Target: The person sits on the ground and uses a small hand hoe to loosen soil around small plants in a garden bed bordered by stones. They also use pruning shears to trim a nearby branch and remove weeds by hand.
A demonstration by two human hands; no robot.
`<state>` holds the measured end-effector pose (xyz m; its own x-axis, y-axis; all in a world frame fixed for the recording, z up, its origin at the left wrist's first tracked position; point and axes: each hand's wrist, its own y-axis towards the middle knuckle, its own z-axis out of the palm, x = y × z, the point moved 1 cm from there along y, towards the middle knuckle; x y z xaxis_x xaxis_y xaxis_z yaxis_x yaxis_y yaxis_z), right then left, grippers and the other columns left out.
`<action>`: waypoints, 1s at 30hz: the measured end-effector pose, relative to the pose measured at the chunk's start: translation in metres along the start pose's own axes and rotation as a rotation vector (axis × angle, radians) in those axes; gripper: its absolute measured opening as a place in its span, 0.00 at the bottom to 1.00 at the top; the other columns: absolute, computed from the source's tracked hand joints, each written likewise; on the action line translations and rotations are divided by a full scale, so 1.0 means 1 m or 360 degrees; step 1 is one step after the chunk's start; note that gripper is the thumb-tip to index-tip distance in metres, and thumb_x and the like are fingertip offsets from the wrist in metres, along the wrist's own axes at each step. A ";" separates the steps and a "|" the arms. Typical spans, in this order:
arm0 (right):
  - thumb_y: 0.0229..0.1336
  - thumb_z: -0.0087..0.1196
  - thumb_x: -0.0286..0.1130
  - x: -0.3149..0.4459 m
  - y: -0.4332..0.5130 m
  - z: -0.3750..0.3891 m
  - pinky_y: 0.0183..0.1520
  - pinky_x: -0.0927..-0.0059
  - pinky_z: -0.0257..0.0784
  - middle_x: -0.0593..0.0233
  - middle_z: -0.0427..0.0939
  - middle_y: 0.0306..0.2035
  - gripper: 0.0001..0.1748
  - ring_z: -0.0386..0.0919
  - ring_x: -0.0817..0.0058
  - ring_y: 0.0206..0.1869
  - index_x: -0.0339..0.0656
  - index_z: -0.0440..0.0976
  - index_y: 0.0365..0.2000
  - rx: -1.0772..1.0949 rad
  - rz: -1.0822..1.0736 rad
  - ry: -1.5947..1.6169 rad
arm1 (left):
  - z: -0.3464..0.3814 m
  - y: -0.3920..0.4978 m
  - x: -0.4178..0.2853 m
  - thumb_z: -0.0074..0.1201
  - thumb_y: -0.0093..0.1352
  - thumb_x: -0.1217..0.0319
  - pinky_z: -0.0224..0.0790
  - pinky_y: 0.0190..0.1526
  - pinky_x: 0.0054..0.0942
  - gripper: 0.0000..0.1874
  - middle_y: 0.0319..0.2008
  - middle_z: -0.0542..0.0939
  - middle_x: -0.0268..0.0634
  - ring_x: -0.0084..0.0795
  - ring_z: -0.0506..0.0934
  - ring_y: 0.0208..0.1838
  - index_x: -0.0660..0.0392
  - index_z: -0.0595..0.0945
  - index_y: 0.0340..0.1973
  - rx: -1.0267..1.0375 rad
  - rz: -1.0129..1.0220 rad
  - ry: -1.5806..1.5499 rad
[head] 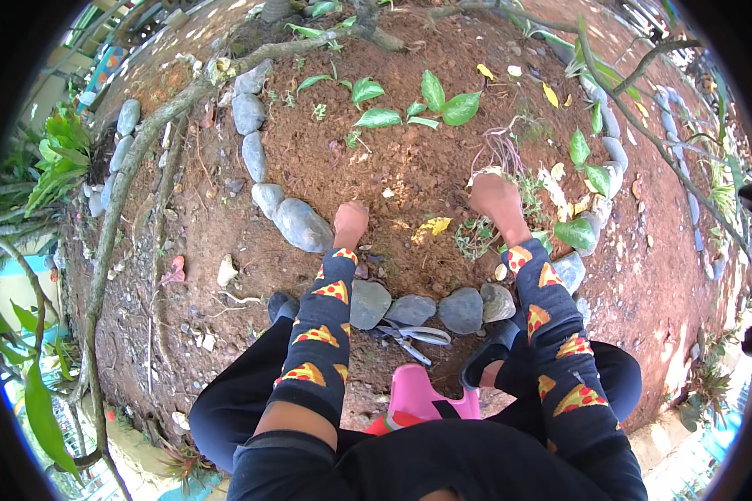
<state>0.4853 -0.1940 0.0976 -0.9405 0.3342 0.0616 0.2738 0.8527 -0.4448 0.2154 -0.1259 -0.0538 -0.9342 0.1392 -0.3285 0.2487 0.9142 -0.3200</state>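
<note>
My left hand (351, 219) is lowered to the brown soil (407, 188), just right of a large grey stone (303, 224). Its fingers are curled down and hidden beneath it. Farther right, my right hand (495, 195) is bent into a loose fist over a heap of uprooted weeds (529, 197). Thin reddish stems (500, 149) lie just beyond its knuckles, and a green weed clump (474, 237) sits below the wrist. Whatever either hand may grip is hidden from above. A yellow leaf (435, 227) lies between the hands.
Stones (460, 310) border the bed in front of my feet. Pruning shears (413, 338) rest against them, near a pink plastic object (435, 394). Variegated leafy plants (460, 109) grow at the far side. Branches (182, 100) arch over the left and right (658, 141).
</note>
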 end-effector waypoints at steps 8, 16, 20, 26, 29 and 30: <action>0.50 0.48 0.26 -0.008 0.006 -0.011 0.47 0.61 0.75 0.48 0.79 0.43 0.15 0.79 0.54 0.46 0.34 0.79 0.37 0.0145 0.0044 0.0016 | -0.020 0.054 -0.065 0.53 0.66 0.57 0.70 0.45 0.42 0.19 0.34 0.81 0.54 0.50 0.79 0.41 0.57 0.80 0.43 -0.0362 0.0213 -0.0891; 0.49 0.50 0.26 -0.010 0.005 -0.014 0.47 0.61 0.75 0.48 0.79 0.43 0.14 0.79 0.53 0.46 0.34 0.79 0.37 0.0136 0.0083 0.0059 | -0.018 0.093 -0.056 0.61 0.58 0.55 0.71 0.45 0.36 0.17 0.34 0.83 0.42 0.42 0.80 0.40 0.50 0.84 0.38 -0.0282 -0.0100 -0.0428; 0.49 0.51 0.26 -0.014 0.009 -0.013 0.48 0.61 0.75 0.49 0.79 0.43 0.15 0.79 0.53 0.47 0.33 0.79 0.38 0.0157 0.0084 0.0045 | -0.037 0.099 -0.073 0.62 0.57 0.54 0.70 0.43 0.38 0.15 0.31 0.83 0.42 0.42 0.80 0.38 0.50 0.85 0.32 -0.0390 -0.0209 -0.0819; 0.50 0.51 0.27 -0.015 0.012 -0.014 0.48 0.61 0.75 0.49 0.79 0.44 0.15 0.79 0.54 0.47 0.34 0.78 0.39 0.0217 0.0053 0.0021 | -0.029 0.099 -0.111 0.56 0.62 0.62 0.67 0.48 0.42 0.12 0.38 0.80 0.48 0.49 0.77 0.42 0.58 0.80 0.29 -0.0295 0.0245 -0.0646; 0.50 0.50 0.27 -0.013 0.009 -0.017 0.48 0.61 0.75 0.49 0.79 0.45 0.15 0.79 0.54 0.47 0.34 0.78 0.39 0.0227 0.0105 0.0019 | -0.014 0.088 -0.123 0.46 0.67 0.66 0.69 0.47 0.46 0.09 0.39 0.78 0.47 0.52 0.77 0.45 0.53 0.80 0.36 -0.0178 0.0394 -0.0311; 0.51 0.50 0.27 -0.012 0.008 -0.017 0.48 0.61 0.75 0.49 0.79 0.45 0.15 0.79 0.54 0.47 0.34 0.78 0.39 0.0229 0.0131 0.0022 | -0.011 0.084 -0.126 0.45 0.68 0.66 0.69 0.47 0.46 0.09 0.39 0.78 0.47 0.51 0.77 0.45 0.51 0.80 0.37 -0.0159 0.0466 -0.0124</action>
<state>0.5024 -0.1846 0.1087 -0.9130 0.4067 0.0314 0.3172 0.7563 -0.5721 0.3508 -0.0619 -0.0295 -0.8031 0.3762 -0.4621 0.4744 0.8729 -0.1138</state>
